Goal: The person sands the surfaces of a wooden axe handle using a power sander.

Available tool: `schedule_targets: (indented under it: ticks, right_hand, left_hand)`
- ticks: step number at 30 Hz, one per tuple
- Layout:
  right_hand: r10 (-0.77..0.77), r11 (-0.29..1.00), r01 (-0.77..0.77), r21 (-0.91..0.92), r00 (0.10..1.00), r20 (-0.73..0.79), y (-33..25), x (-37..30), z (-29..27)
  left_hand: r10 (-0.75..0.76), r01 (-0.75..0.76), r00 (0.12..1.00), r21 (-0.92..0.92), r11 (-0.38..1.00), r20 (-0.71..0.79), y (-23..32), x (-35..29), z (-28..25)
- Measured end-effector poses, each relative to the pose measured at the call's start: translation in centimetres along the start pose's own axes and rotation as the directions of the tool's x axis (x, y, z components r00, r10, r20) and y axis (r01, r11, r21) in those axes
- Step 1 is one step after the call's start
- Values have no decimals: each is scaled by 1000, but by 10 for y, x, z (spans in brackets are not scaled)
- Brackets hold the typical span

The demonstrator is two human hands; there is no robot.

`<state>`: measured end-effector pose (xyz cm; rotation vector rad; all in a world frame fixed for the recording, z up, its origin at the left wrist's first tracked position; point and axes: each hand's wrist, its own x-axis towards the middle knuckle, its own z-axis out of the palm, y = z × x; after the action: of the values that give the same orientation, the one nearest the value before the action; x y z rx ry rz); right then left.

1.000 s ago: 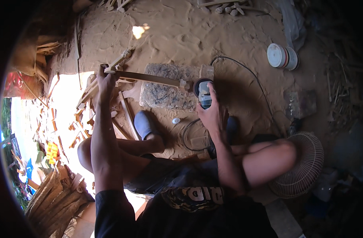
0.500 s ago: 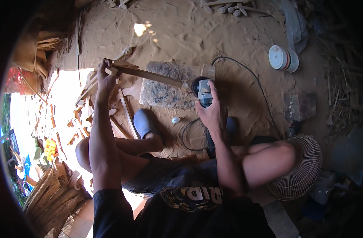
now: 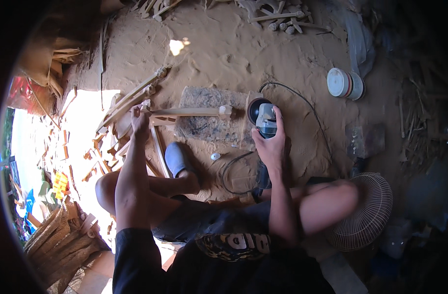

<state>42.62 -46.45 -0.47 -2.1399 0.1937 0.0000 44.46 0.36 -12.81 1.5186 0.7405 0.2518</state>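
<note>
My left hand (image 3: 140, 120) is closed round the left end of a pale carved wooden piece (image 3: 192, 112), which looks like a furniture leg. The piece lies nearly level across a worn, stained slab (image 3: 199, 128), and its knobbed end points right. In my right hand (image 3: 272, 147) is an angle grinder (image 3: 266, 120), gripped by its body. Its dark round disc (image 3: 256, 110) faces the knobbed end, with a small gap between them. Whether the disc spins I cannot tell.
Wooden pieces (image 3: 131, 100) lie piled beside my left hand. The grinder's black cord (image 3: 314, 110) curves over the sandy ground. A white tub (image 3: 339, 83) lies at the right, a round wire fan guard (image 3: 368, 210) by my right knee. A blue shoe (image 3: 177, 159) sits below the slab.
The wooden piece has swung from a slant to nearly level, and its end has come away from the disc. My left hand has moved nearer to me; the grinder sits slightly farther right.
</note>
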Motion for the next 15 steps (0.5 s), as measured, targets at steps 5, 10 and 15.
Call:
schedule_targets:
  ticks: [5,10,15]
  right_hand:
    - [-49,991,59,116,994,-93,-14,-7,-23]
    - [-77,987,87,132,994,-82,-20,-10,-24]
    - [-74,987,83,140,995,-64,-26,-13,-34]
  left_hand:
    - [-376,417,817,-3,909,-437,-28,-20,59]
    - [-509,514,726,-128,849,-463,11,-47,104]
    - [-418,471,856,125,873,-304,51,-61,115]
